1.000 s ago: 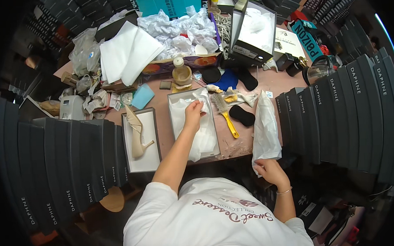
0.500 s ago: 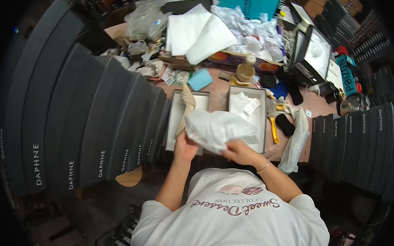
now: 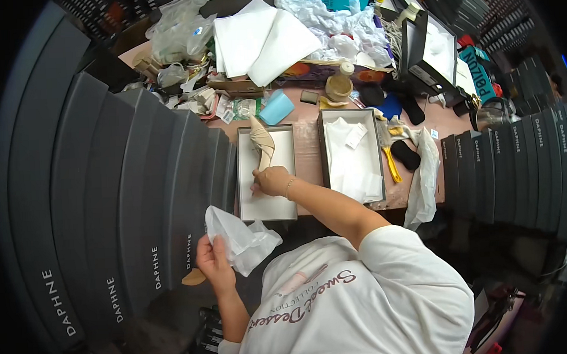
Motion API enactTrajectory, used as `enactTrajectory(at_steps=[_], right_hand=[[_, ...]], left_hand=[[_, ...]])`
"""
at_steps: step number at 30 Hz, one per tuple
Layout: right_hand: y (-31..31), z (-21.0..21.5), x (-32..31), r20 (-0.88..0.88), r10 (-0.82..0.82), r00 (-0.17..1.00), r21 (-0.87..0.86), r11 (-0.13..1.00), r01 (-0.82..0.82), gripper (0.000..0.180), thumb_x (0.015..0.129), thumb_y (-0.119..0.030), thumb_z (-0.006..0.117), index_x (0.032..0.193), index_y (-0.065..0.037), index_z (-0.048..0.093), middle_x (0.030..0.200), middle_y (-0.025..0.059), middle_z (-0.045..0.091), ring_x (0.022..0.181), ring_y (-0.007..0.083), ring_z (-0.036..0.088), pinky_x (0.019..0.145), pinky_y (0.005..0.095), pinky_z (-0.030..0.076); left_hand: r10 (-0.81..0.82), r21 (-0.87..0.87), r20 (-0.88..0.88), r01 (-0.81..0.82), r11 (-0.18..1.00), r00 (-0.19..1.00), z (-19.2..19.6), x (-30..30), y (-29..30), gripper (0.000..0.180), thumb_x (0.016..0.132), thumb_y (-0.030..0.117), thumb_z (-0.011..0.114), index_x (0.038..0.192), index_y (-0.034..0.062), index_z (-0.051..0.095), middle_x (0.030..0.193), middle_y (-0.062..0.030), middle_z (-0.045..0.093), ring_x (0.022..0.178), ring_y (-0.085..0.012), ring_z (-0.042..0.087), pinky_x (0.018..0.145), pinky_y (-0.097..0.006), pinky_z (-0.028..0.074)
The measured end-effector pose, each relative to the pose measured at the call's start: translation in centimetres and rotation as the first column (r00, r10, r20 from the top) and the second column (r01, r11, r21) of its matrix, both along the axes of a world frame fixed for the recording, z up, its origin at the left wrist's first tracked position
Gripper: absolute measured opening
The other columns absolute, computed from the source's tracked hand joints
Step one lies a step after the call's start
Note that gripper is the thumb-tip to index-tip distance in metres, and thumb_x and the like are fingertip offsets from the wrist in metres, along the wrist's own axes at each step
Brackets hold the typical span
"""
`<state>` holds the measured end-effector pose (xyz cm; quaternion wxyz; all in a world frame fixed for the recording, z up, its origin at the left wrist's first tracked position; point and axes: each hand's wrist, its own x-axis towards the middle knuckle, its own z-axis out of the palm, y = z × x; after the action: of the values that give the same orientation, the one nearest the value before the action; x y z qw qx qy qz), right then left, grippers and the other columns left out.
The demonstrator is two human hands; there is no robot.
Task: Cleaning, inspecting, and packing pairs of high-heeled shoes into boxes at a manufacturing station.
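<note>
My right hand (image 3: 273,180) reaches across to the left and is closed on the lower end of a beige pointed shoe (image 3: 263,143). The shoe lies over a shallow box tray (image 3: 268,208), white inside with a dark rim. Nearer my body, beside the stacked boxes, my left hand (image 3: 215,261) pinches a thin white translucent bag (image 3: 242,242), which hangs crumpled and loose. To the right of the tray is an open shoebox (image 3: 322,156). White tissue paper (image 3: 343,158) and a small white tag (image 3: 356,136) lie in it.
Tall stacks of dark grey boxes (image 3: 152,202) stand at left, with more boxes (image 3: 505,173) at right. A yellow-handled brush (image 3: 392,163), black pads (image 3: 406,154) and a white plastic bag (image 3: 424,177) lie right of the shoebox. White sheets (image 3: 262,42) and a jar (image 3: 339,86) are farther back.
My right hand has let go of the white bag and taken hold of the shoe. The bag, now crumpled, has moved left and toward me in my left hand.
</note>
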<state>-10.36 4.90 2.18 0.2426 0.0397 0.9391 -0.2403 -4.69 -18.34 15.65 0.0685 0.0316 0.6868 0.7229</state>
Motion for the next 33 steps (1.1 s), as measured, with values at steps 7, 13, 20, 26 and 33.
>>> enactTrajectory(at_steps=[7, 13, 20, 26, 33], right_hand=[[5.5, 3.0, 5.5, -0.056, -0.115, 0.992, 0.187, 0.975, 0.123, 0.078, 0.071, -0.06, 0.068, 0.125, -0.007, 0.05, 0.119, 0.0255, 0.055, 0.101, 0.0387, 0.061, 0.085, 0.0451, 0.049], [8.5, 3.0, 7.2, -0.053, -0.295, 0.954, -0.228, 0.934, 0.276, 0.044, 0.07, -0.032, 0.073, 0.101, -0.001, 0.066, 0.102, 0.0192, 0.065, 0.089, 0.0278, 0.066, 0.076, 0.0386, 0.051], [16.6, 14.1, 22.6, 0.339, -0.424, 0.84, -0.941, -0.168, 0.295, 0.088, 0.068, -0.043, 0.076, 0.133, 0.005, 0.041, 0.118, 0.0131, 0.058, 0.102, 0.0196, 0.061, 0.084, 0.0315, 0.052], [16.9, 17.5, 26.1, 0.29, -0.597, 0.748, -0.957, -0.16, 0.243, 0.081, 0.076, -0.044, 0.07, 0.132, 0.007, 0.041, 0.114, 0.0135, 0.06, 0.094, 0.019, 0.064, 0.077, 0.0312, 0.054], [17.7, 10.4, 25.2, 0.422, -0.617, 0.664, -0.906, -0.318, 0.28, 0.059, 0.089, -0.042, 0.056, 0.127, 0.002, 0.045, 0.101, 0.0127, 0.062, 0.08, 0.0185, 0.065, 0.056, 0.0266, 0.052]], left_hand=[[-0.22, -0.043, 0.114, 0.226, 0.973, 0.969, -2.9, -2.2, 3.2, 0.015, 0.092, 0.01, 0.059, 0.099, -0.0027, 0.06, 0.084, 0.0016, 0.06, 0.075, -0.0033, 0.052, 0.066, -0.019, 0.042], [-0.283, -0.217, -0.036, 0.269, 0.938, 0.958, -3.9, -7.8, 7.9, 0.014, 0.091, 0.01, 0.06, 0.096, -0.0029, 0.061, 0.077, 0.0038, 0.058, 0.068, -0.0006, 0.048, 0.059, -0.018, 0.04], [-0.375, -0.368, -0.396, 0.23, 0.901, 0.838, -3.8, -13.4, 17.4, 0.016, 0.089, 0.014, 0.06, 0.097, -0.0001, 0.06, 0.078, -0.0131, 0.062, 0.067, -0.0182, 0.058, 0.062, -0.03, 0.046], [-0.599, -0.323, -0.486, 0.507, 0.799, 0.636, 4.3, -8.6, 29.4, 0.019, 0.094, 0.017, 0.057, 0.104, 0.0008, 0.061, 0.079, -0.0019, 0.063, 0.069, -0.0072, 0.053, 0.062, -0.024, 0.044], [-0.78, -0.35, -0.384, 0.704, 0.618, 0.494, 7.1, -3.5, 28.6, 0.014, 0.088, 0.002, 0.057, 0.101, -0.0004, 0.062, 0.087, -0.0078, 0.065, 0.074, -0.0108, 0.058, 0.066, -0.025, 0.047]])
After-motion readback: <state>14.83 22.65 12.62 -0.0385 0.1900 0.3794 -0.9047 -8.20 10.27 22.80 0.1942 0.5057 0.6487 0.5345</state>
